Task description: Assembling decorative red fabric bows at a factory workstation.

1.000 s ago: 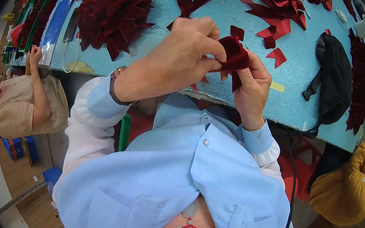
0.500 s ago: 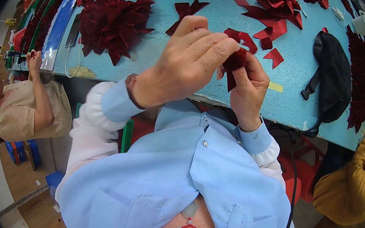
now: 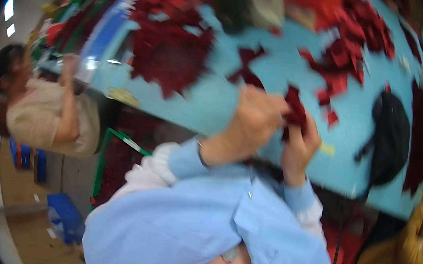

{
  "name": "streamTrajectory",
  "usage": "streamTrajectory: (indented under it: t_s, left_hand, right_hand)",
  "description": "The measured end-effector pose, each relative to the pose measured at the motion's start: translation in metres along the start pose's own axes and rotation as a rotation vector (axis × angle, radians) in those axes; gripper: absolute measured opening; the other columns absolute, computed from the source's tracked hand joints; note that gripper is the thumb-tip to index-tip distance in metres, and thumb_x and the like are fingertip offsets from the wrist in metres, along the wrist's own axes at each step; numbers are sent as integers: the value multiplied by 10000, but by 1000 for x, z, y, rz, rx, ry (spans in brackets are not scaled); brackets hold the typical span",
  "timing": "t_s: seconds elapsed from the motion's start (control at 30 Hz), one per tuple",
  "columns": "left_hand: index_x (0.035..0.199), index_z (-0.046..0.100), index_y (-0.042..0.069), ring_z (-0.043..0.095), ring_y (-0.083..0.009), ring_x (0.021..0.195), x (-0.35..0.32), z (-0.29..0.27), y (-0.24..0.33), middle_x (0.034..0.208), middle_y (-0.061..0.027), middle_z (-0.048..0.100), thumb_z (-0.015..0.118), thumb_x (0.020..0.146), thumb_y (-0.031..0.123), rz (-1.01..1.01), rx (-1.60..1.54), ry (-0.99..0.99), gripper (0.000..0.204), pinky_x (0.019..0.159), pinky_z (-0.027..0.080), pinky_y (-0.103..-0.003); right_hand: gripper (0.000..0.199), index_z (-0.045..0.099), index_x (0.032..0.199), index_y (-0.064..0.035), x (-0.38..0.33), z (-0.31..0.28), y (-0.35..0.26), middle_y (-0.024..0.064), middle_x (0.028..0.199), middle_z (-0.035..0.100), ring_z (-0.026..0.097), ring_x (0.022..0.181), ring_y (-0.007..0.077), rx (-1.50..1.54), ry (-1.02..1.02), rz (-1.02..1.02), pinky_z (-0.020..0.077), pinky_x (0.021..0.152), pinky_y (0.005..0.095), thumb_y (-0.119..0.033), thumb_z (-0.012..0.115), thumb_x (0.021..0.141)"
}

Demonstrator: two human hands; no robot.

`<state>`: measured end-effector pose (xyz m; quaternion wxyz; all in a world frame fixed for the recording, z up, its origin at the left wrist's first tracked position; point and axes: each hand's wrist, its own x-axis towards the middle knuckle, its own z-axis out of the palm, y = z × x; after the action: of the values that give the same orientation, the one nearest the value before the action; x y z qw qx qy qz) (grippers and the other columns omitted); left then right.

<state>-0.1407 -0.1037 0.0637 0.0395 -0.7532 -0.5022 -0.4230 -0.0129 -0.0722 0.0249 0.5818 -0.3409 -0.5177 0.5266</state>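
My right hand [image 3: 302, 146] pinches a dark red velvet ribbon bow [image 3: 295, 106] between thumb and fingers, just above the near edge of the blue table. Close by on its left, my left hand [image 3: 256, 119] is closed, with its fingertips against or right beside the bow. Motion blur hides what those fingertips hold. Another dark red bow [image 3: 247, 65] lies on the table beyond my left hand. To the left is a big pile of dark red ribbon bows [image 3: 170, 56].
Loose red ribbon pieces [image 3: 333, 86] and a black waist bag [image 3: 391, 138] lie to the right on the blue table [image 3: 213, 114]. A dark container [image 3: 238, 3] stands at the back. A person in beige [image 3: 55, 118] works at left, another in mustard [image 3: 394, 255] at right.
The view has swung, so the scene sits further right and lower. My left fingers have drawn back a little from the bow, whose upper loop now shows. My right hand still holds it.
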Motion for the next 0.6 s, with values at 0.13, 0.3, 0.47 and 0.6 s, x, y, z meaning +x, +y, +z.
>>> streamTrajectory:
  t_s: [0.13,0.3,0.47,0.6]
  left_hand:
    - [915,642,59,571,-256,901,-21,-20,44,981,-95,631,686,671,76,-91,-136,83,248,806,392,-372]
    - [874,641,44,575,-248,890,-36,-42,55,947,-92,634,688,664,74,-205,-240,29,217,803,409,-369]
    - [807,637,30,571,-252,876,-44,-38,48,874,-91,634,679,653,57,-274,-395,-109,162,775,436,-363]
    - [787,640,31,572,-257,856,-45,-21,40,836,-93,633,670,644,36,-276,-464,-159,146,754,448,-356]
  right_hand:
    - [211,601,1043,20,-47,-8,-18,-10,756,574,466,608,43,-89,37,-78,350,506,179,-82,506,885]
    - [188,591,1039,32,-79,9,-34,14,821,598,509,684,62,-18,48,-98,405,584,188,-63,503,904]
    - [187,585,1042,40,-87,3,-33,23,838,606,525,718,71,51,-35,-1,425,622,194,-64,510,905]
    - [194,590,1040,46,-87,-13,-27,32,844,609,531,737,76,-41,-26,50,428,631,197,-64,514,900]
